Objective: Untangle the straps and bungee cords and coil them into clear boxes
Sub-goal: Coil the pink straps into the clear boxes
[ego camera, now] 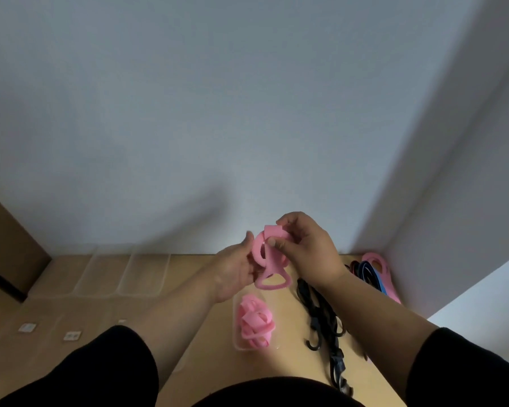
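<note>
Head view: both hands hold the pink strap (269, 254) above the tabletop (206, 327); left hand (237, 267) cups the coil, right hand (301, 245) pinches the free end. Keep wraps tight and flat, thumb pinning the tail, then drop it into the clear box (238, 345) below with the other pink coil (254, 324).

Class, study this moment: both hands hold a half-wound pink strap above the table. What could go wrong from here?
1. The pink strap is wound loosely between the left hand and right hand; its handle end dangles, so the coil may spring open if a pinch slips.
2. The clear box below already holds a bulky pink coil, so a second one may not fit.
3. The black bungee cords lie close by, where the dangling end could snag.
</note>
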Action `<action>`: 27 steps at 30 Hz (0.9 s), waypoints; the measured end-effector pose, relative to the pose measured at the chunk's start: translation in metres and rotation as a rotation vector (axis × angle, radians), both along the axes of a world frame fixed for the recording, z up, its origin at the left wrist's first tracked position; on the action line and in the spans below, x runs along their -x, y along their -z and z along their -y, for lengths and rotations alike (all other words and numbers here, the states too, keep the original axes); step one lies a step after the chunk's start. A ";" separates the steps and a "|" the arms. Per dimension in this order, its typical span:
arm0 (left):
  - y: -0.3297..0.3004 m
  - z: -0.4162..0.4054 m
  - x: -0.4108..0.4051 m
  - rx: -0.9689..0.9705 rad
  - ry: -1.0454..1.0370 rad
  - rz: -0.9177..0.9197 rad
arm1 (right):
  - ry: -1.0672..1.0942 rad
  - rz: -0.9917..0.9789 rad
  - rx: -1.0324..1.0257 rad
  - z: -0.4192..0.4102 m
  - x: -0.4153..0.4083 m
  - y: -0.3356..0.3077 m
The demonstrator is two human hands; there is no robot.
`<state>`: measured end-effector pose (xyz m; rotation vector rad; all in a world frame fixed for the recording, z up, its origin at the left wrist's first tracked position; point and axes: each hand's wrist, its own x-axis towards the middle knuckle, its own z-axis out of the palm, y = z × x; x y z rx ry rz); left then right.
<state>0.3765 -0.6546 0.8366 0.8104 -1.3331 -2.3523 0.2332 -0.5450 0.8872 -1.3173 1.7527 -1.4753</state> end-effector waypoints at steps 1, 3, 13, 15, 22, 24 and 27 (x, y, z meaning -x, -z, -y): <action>0.007 -0.003 -0.004 0.036 0.006 -0.061 | 0.007 -0.009 -0.006 0.001 0.000 -0.001; 0.015 -0.007 -0.011 0.168 0.062 -0.105 | 0.005 -0.009 -0.010 0.004 0.001 -0.001; 0.023 -0.021 -0.011 0.523 0.033 0.106 | 0.044 0.180 0.005 0.016 0.002 -0.008; 0.022 -0.018 -0.013 0.548 -0.039 0.172 | 0.061 0.211 0.007 0.017 0.003 -0.008; 0.028 -0.022 -0.019 0.664 -0.364 0.227 | 0.124 0.171 -0.042 0.021 0.012 -0.005; 0.025 -0.029 -0.017 0.620 -0.312 0.265 | 0.127 0.161 -0.049 0.022 0.012 -0.003; 0.023 -0.040 -0.008 0.280 -0.140 0.207 | 0.106 0.164 -0.052 0.024 0.008 0.001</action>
